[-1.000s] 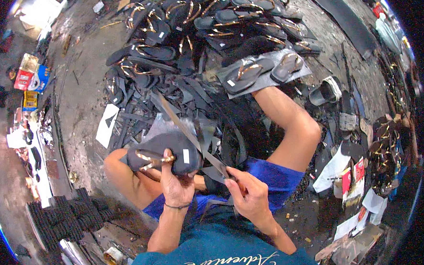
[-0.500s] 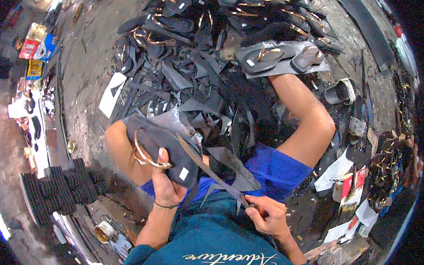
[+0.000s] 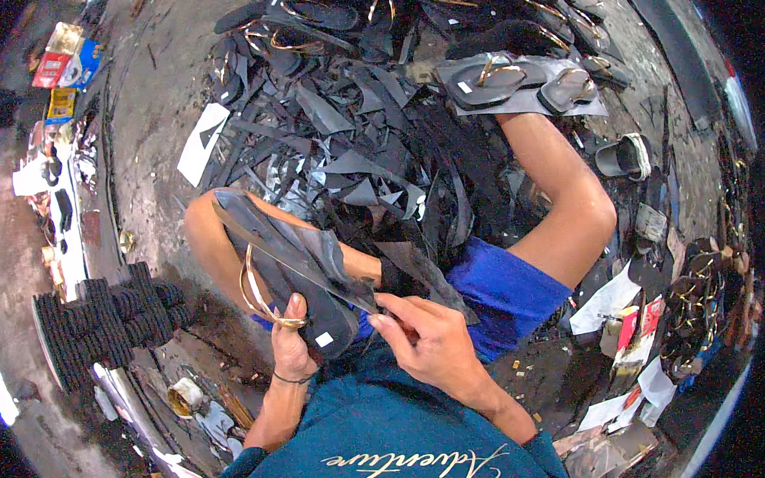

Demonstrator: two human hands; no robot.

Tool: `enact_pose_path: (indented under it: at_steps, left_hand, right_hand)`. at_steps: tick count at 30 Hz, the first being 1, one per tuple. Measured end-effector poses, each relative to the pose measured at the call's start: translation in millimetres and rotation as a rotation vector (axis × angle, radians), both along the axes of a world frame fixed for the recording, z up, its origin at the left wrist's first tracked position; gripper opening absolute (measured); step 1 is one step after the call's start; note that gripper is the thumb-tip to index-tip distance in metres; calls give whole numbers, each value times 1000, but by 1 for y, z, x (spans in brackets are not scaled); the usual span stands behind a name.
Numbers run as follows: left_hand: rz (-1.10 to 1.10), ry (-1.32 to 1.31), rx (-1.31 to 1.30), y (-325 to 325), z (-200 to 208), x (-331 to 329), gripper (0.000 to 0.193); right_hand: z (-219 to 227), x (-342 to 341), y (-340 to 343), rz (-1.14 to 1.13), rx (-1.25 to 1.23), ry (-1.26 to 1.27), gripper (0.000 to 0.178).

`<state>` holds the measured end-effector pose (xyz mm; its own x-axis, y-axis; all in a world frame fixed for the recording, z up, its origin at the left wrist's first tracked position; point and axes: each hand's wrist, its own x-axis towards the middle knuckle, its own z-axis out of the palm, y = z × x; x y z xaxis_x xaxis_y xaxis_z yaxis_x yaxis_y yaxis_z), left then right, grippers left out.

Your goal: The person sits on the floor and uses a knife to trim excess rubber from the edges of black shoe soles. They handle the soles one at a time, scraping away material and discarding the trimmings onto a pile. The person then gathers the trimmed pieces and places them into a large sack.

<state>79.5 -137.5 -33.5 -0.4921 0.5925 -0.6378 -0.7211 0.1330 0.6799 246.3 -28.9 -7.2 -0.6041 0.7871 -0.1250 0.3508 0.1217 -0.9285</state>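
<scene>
Low in the centre of the frame, the left hand (image 3: pixel 291 343) has its grip closed on a black rubber sandal sole with a gold-coloured strap (image 3: pixel 293 274), held tilted over the person's bare left knee, the strap loop curving out at the sole's left edge and a small white sticker near its lower end. The right hand (image 3: pixel 431 345), just right of it, is closed around the handle end of a long dark flat blade (image 3: pixel 301 256) that lies slantwise across the sole, running toward the upper left. At the lower left, a small round open tin (image 3: pixel 183 397) stands on the concrete floor (image 3: pixel 147 121); what it holds cannot be told. At the upper left edge lie 3 flat printed packets (image 3: pixel 66 61), 1 red, 1 blue and 1 yellow, close together. A white rectangular card with a dark mark (image 3: pixel 203 143) lies left of a heap of black rubber offcuts (image 3: pixel 369 144) filling the upper middle. At the upper right, 2 finished black sandals with gold straps (image 3: pixel 521 80) rest side by side on a grey sheet. A stack of black ridged rubber pieces (image 3: pixel 101 319) sits at the left. At the lower right lie white paper scraps and a small red and white packet (image 3: pixel 625 326), near more strapped sandals at the right rim.
</scene>
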Motion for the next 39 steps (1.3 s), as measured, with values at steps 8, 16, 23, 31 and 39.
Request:
enact_pose_path:
  at_steps: [8,16,23,31,39]
  left_hand:
    - [23,-207,142,-9,-12,2,51]
    - [79,-16,62,-22,-10,3,50]
    - [62,-40,-34,-23,4,-11,49]
    - [1,-10,-83,-32,0,-4,53]
    - [-127,238,-166,-65,-26,-3,59]
  right_hand:
    - [-6,-26,15,33,42,10,27]
    - [6,29,-7,132,-214,-62,28]
    - [-4,-14,4,142,-46,-18,29]
    - [-48,-62,12,55,61,66,39]
    - [-70,-144,56,58,49,53,25]
